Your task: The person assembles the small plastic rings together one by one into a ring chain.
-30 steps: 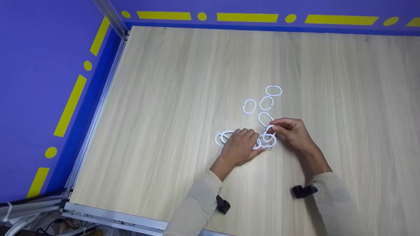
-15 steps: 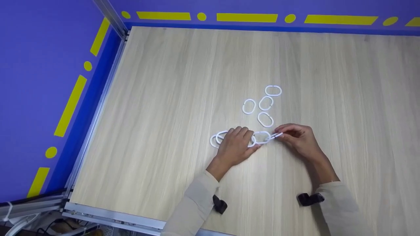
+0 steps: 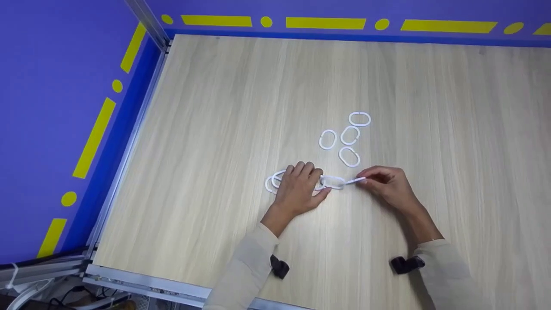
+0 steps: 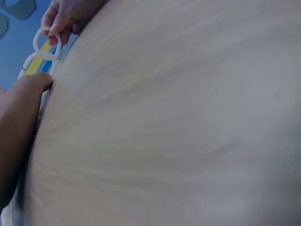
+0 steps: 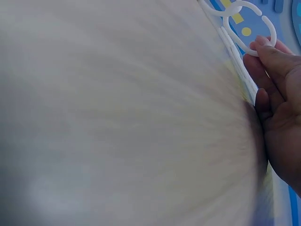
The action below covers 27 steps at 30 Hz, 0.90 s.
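Observation:
In the head view my left hand [image 3: 296, 189] lies palm down over a chain of white plastic links [image 3: 334, 177], fingers bent over it and covering its middle. Some overlapping links show to the left of that hand. My right hand [image 3: 388, 184] pinches the end link [image 3: 354, 180] between thumb and fingertips, holding it tilted edge-on. This same C-shaped link [image 5: 273, 34], with a small gap in its side, hangs joined to its neighbour in the right wrist view. The left wrist view shows the pinched link [image 4: 35, 43] above the left thumb [image 4: 46, 80].
Several loose white links, one of them this oval link [image 3: 320, 140], lie flat beyond the hands. The wooden tabletop [image 3: 215, 129] is bordered by blue panels [image 3: 51, 107] with yellow marks. A metal rail [image 3: 146, 284] runs along its front edge.
My left hand has slid left with the chain. The right hand first drew its end link right, off the loose links; the joined links now stretch in a line between both hands.

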### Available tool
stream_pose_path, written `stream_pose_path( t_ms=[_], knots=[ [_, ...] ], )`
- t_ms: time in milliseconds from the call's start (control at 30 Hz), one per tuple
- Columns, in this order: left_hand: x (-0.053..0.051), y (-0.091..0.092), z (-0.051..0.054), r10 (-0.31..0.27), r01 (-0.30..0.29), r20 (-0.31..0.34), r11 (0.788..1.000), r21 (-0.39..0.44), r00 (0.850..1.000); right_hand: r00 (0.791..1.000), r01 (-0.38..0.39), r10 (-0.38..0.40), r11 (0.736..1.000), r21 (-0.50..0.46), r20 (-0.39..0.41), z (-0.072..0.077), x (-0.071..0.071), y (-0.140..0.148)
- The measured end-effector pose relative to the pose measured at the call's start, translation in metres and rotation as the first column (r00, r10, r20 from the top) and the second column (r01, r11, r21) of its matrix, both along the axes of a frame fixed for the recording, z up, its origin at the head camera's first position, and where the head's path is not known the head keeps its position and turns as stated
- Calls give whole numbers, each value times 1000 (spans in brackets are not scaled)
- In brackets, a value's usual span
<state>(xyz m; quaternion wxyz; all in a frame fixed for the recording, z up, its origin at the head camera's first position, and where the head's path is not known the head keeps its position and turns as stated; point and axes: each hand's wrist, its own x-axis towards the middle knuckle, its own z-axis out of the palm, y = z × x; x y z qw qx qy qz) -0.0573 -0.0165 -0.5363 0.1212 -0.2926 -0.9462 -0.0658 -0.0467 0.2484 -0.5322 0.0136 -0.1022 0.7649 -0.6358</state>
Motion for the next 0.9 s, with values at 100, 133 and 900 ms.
stream_pose_path(
  t_ms=[100, 133, 900],
  knots=[
    [1, 3, 4, 39, -39, -4, 998, -49, 999, 1000, 23, -23, 1000, 15, -6, 0, 1, 0],
    [2, 5, 6, 55, -55, -2, 997, -57, 998, 999, 33, -32, 999, 18, -9, 0, 1, 0],
    [13, 52, 1, -17, 5, 83, 989, 146, 996, 992, 114, -114, 993, -2, 59, 4, -1, -4]
  ],
)
